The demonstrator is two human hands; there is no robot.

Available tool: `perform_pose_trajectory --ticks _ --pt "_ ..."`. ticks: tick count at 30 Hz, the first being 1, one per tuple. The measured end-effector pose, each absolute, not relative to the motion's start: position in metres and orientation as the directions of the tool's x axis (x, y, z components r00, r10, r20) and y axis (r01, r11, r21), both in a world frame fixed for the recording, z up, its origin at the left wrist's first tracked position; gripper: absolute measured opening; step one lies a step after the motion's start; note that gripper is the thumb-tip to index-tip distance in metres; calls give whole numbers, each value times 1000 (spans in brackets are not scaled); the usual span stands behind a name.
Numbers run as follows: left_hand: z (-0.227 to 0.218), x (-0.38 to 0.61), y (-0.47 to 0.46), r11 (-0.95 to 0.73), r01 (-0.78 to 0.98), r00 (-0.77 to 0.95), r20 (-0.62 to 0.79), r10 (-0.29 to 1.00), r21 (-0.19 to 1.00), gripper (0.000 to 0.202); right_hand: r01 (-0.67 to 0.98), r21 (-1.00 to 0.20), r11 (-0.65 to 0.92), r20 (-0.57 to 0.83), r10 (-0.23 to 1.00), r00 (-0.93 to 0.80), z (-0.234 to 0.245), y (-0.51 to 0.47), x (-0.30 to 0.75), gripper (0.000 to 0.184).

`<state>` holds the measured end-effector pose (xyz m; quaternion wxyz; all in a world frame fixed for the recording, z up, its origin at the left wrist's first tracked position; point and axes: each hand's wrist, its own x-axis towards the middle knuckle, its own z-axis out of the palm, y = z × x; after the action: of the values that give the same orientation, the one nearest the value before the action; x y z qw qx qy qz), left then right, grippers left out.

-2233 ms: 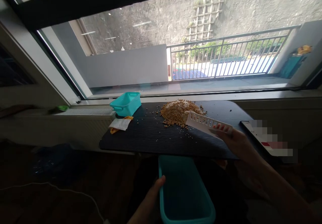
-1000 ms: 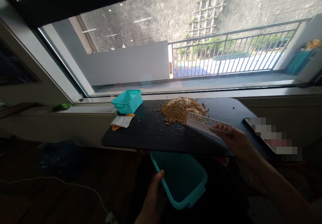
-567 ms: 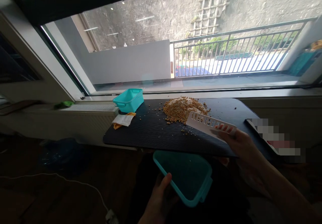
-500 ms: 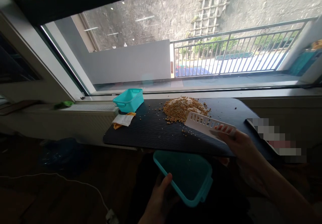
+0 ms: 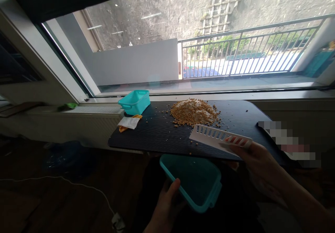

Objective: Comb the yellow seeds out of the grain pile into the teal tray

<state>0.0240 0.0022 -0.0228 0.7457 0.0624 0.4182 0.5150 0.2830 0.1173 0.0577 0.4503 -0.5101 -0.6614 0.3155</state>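
Observation:
My left hand [image 5: 167,199] grips the near-left rim of a teal plastic bin [image 5: 217,191], thumb over the edge. The bin is tilted, just below the front edge of the dark table [image 5: 146,142]. Closed round one end of a white slotted plastic strip [image 5: 208,140] is my right hand [image 5: 251,156]. The strip slants over the table, on the near side of a heap of yellow beans mixed with white grains [image 5: 193,112]. A few loose beans [image 5: 193,142] lie by the strip's left end, one close to the table edge. The bin's inside is dark.
A second teal bin [image 5: 137,103] stands at the table's back left, with a white and orange cloth-like piece [image 5: 130,122] in front of it. A radiator [image 5: 96,124] and window lie behind. A white cable [image 5: 86,187] crosses the floor.
The white strip in my right hand has come a little nearer to the table's front edge, away from the heap. A stray bean now lies close to that edge. The bin stays almost still.

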Motion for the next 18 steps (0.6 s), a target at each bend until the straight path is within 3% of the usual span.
perform_pose_trajectory --ticks 5,9,18 --pt "-23 25 3 471 -712 120 -572 811 520 42 376 -913 155 167 986 -1 60 107 285 39" --pt "-23 27 3 459 -727 131 -554 822 510 41 348 -929 129 114 991 -65 54 96 286 37" --pt "-20 27 4 470 -714 137 -554 821 519 49 334 -924 186 154 981 -120 68 78 278 33"
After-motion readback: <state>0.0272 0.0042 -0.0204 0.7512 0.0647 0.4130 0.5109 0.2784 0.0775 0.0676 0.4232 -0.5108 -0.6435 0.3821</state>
